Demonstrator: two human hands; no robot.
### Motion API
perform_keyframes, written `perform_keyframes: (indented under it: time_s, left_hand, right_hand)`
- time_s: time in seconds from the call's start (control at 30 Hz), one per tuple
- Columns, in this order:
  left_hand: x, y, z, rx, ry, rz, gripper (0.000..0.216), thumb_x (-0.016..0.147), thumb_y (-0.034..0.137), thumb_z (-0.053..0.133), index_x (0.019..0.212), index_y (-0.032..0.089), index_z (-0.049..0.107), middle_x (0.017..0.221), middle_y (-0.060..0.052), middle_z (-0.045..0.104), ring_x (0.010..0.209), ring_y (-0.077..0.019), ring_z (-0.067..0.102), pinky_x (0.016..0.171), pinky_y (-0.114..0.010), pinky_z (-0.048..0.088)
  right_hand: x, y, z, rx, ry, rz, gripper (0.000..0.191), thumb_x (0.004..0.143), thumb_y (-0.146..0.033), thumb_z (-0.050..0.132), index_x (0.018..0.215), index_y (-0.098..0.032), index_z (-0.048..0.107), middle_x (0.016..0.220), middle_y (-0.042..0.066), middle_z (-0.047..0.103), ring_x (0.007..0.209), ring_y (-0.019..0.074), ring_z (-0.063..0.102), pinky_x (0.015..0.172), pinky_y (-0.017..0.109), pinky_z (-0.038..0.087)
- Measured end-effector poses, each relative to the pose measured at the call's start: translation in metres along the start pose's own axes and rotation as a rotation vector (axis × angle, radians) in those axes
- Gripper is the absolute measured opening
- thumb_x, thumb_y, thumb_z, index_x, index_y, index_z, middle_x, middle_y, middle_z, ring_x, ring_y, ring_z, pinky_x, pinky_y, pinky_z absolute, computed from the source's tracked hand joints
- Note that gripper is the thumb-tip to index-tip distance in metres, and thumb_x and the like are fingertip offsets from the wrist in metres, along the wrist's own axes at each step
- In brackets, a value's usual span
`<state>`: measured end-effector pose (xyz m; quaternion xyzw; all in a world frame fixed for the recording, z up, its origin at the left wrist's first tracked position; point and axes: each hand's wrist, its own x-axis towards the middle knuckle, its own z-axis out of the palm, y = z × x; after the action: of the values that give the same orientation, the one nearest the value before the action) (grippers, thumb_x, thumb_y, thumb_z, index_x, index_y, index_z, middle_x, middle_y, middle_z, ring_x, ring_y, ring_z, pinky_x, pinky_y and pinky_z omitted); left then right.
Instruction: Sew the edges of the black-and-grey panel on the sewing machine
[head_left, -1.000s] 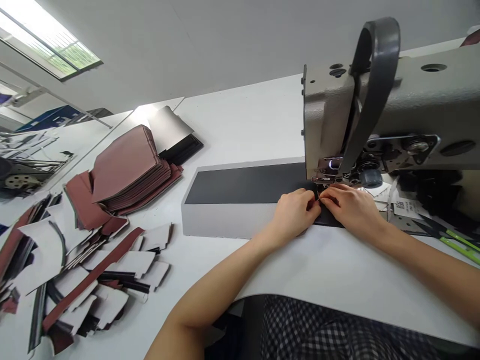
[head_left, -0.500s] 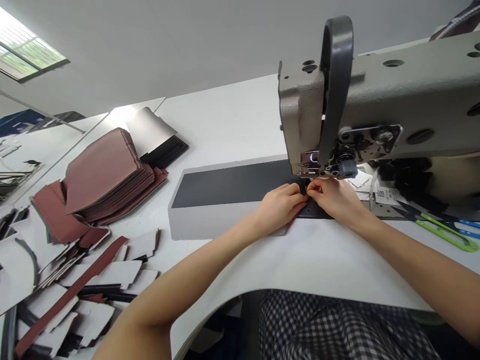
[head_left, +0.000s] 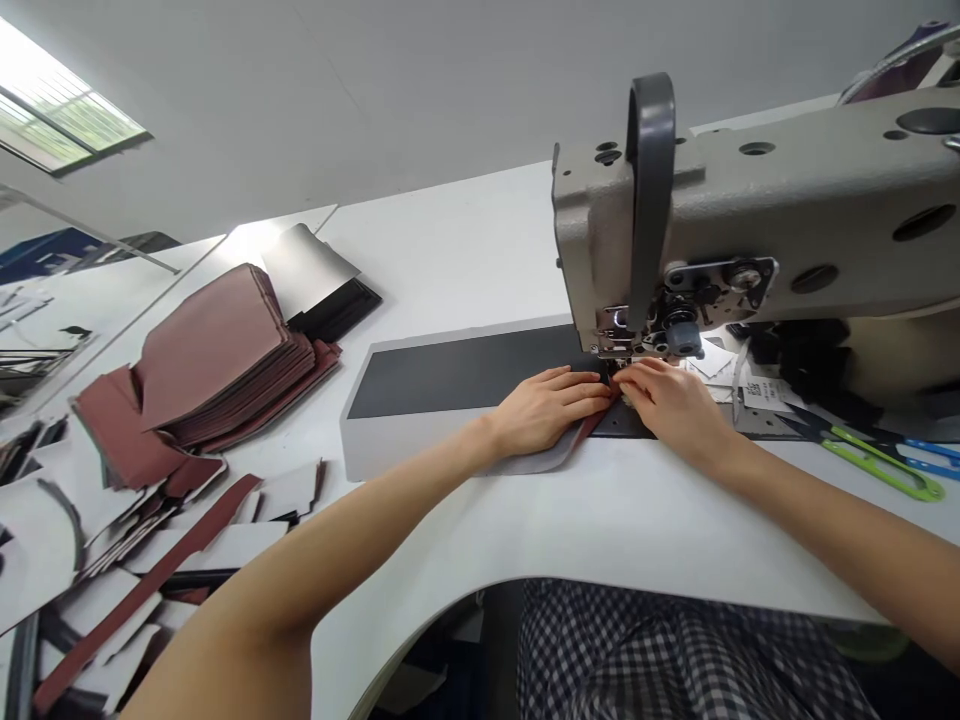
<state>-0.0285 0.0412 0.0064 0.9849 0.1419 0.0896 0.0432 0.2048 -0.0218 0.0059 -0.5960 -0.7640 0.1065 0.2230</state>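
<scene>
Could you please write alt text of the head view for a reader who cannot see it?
Left hand and right hand press a dark panel at the presser foot of a sewing machine. Stacked maroon leather pieces lie on the table at left, green snips at right.

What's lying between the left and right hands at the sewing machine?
The head view shows a maroon strip of material between the left hand and right hand, just below the sewing machine's presser foot, over a black panel.
</scene>
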Motion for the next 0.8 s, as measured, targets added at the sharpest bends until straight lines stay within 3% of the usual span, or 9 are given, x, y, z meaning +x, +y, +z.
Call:
perform_keyframes:
  time_s: [0.13, 0.33, 0.47, 0.67, 0.8]
  left_hand:
    - [0.002, 0.001, 0.001, 0.019, 0.061, 0.013, 0.034, 0.107, 0.023, 0.037, 0.132, 0.021, 0.061, 0.142, -0.003, 0.065, 0.135, -0.0224, 0.057, 0.112, -0.042, 0.046]
    - [-0.002, -0.004, 0.007, 0.009, 0.09, 0.051, 0.032, 0.106, 0.023, 0.041, 0.13, 0.022, 0.062, 0.14, -0.005, 0.066, 0.138, -0.0221, 0.055, 0.113, -0.041, 0.044]
    - [-0.005, -0.006, 0.008, -0.027, 0.049, 0.045, 0.033, 0.106, 0.023, 0.041, 0.131, 0.024, 0.062, 0.143, -0.005, 0.064, 0.142, -0.0226, 0.051, 0.117, -0.042, 0.04]
    - [-0.003, -0.013, 0.003, -0.116, -0.038, -0.016, 0.036, 0.105, 0.02, 0.038, 0.134, 0.026, 0.06, 0.146, -0.004, 0.061, 0.147, -0.0217, 0.045, 0.128, -0.049, 0.018]
    - [0.003, -0.023, -0.001, -0.142, -0.069, -0.038, 0.037, 0.105, 0.018, 0.037, 0.134, 0.026, 0.059, 0.148, -0.005, 0.059, 0.146, -0.0205, 0.045, 0.126, -0.046, 0.02]
  right_hand:
    - [-0.022, 0.011, 0.001, -0.066, 0.015, -0.219, 0.042, 0.095, -0.006, 0.039, 0.12, -0.018, 0.071, 0.111, 0.007, 0.07, 0.096, 0.019, 0.064, 0.077, 0.03, 0.048]
    - [-0.025, 0.01, -0.001, -0.352, 0.098, -0.397, 0.04, 0.095, -0.004, 0.044, 0.123, -0.017, 0.069, 0.107, 0.006, 0.069, 0.09, 0.019, 0.061, 0.065, 0.031, 0.043]
    - [-0.022, 0.008, -0.006, -0.401, 0.072, -0.351, 0.041, 0.095, -0.006, 0.045, 0.123, -0.023, 0.07, 0.106, 0.003, 0.069, 0.09, 0.0158, 0.063, 0.058, 0.03, 0.04]
    - [-0.01, 0.019, -0.008, -0.337, -0.076, -0.207, 0.049, 0.092, -0.015, 0.045, 0.129, -0.036, 0.069, 0.106, 0.001, 0.07, 0.071, 0.0152, 0.063, 0.049, 0.03, 0.032]
    - [-0.002, 0.025, -0.004, -0.358, -0.097, -0.154, 0.048, 0.094, -0.021, 0.044, 0.131, -0.038, 0.069, 0.108, 0.004, 0.072, 0.07, 0.0185, 0.063, 0.051, 0.03, 0.032]
